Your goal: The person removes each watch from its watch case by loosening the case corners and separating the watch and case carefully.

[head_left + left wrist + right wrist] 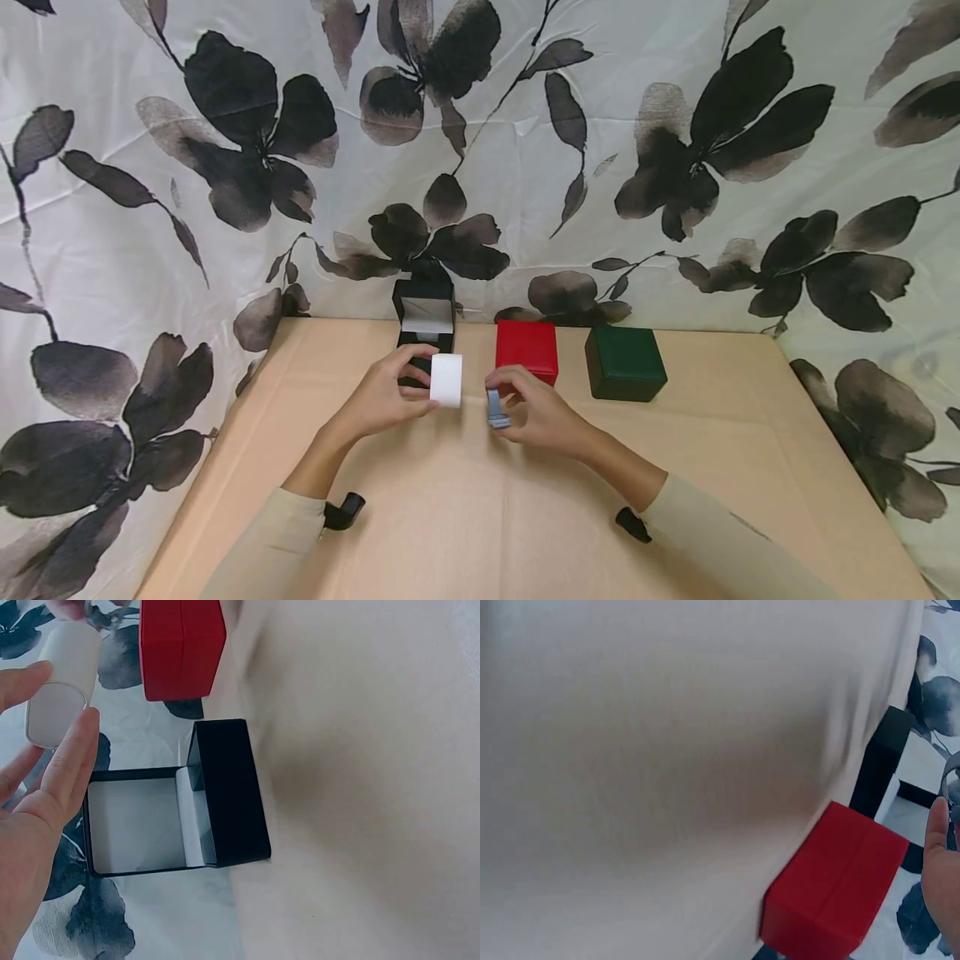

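Observation:
My left hand (382, 393) holds a white, rounded watch cushion (447, 381) between thumb and fingers. In the left wrist view the cushion (75, 656) looks like a short cylinder with a flat end. My right hand (546, 414) pinches a grey-blue watch (495, 408) by thumb and fingertips, its band curving downward. Between the two hands there is a small gap. Behind the left hand stands a black watch box (426, 292) with its lid raised and pale lining showing. Only part of the watch (951, 776) shows at the right wrist view's edge.
A closed red box (527, 346) stands behind the right hand, and a closed dark green box (626, 362) sits to its right. All rest on a table with a beige cover (510, 517). Behind it hangs a white cloth (525, 175) with dark flowers.

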`<state>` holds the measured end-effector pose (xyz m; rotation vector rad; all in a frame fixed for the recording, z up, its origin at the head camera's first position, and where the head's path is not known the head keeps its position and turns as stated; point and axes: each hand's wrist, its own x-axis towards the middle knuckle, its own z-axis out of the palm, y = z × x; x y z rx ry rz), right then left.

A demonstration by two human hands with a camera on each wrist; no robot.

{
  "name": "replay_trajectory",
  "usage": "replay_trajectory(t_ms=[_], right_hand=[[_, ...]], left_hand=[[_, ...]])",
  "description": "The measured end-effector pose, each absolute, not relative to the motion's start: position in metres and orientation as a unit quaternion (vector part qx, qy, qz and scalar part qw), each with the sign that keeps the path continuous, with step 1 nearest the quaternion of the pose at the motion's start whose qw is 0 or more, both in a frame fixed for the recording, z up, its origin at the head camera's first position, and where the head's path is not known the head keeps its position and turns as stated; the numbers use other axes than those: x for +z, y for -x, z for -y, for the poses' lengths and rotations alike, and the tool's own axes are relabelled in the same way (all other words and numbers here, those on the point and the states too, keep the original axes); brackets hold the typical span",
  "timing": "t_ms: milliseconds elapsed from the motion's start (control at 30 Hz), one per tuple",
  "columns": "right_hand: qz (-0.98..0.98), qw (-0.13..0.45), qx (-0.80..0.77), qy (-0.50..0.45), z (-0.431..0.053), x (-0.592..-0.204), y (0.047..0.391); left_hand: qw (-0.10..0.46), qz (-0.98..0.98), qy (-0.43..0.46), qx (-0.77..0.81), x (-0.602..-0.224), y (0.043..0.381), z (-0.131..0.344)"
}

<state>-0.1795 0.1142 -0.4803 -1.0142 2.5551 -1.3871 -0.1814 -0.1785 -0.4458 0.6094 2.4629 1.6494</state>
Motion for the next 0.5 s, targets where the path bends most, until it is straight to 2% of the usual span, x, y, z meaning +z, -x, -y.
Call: replay_trajectory(t_ms=[267,500], right_hand=[[-0.841,0.077,-0.436,0.311,-0.096,-0.496,0.186],[-0.864,0.087,-0.415,0.271,-0.082,-0.504,0.185]], left_hand=[[0.053,-0.818,-0.198,0.538,-0.445,0.18,0.18],[0.046,-0.82,-0.206,0.532,-0.446,0.178,0.179]])
